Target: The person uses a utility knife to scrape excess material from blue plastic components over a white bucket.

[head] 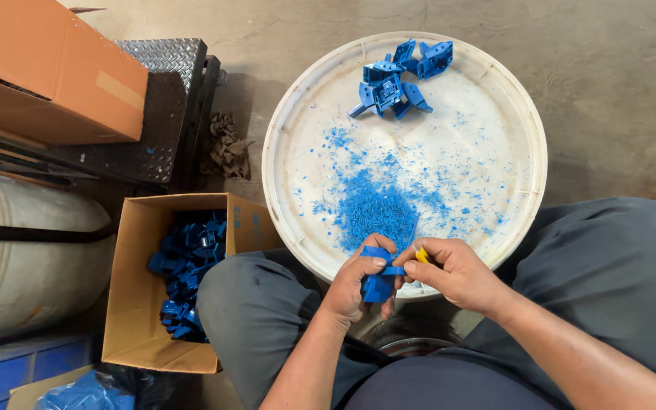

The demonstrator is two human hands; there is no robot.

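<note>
My left hand (pixel 354 285) grips a blue plastic part (pixel 378 282) over the near edge of a round white lid (pixel 521 114). My right hand (pixel 453 272) holds a small tool with a yellow handle (pixel 421 255) against the part's top edge. A heap of blue plastic shavings (pixel 377 206) lies on the lid just beyond my hands. Several blue plastic parts (pixel 398 78) sit in a cluster at the lid's far side.
An open cardboard box (pixel 132 304) holding several blue parts (pixel 187 266) stands on the floor by my left knee. Beyond it are a checker-plate stand (pixel 165 106), an orange-brown carton (pixel 55 72), a pale drum (pixel 24 250) and a crumpled rag (pixel 229 148).
</note>
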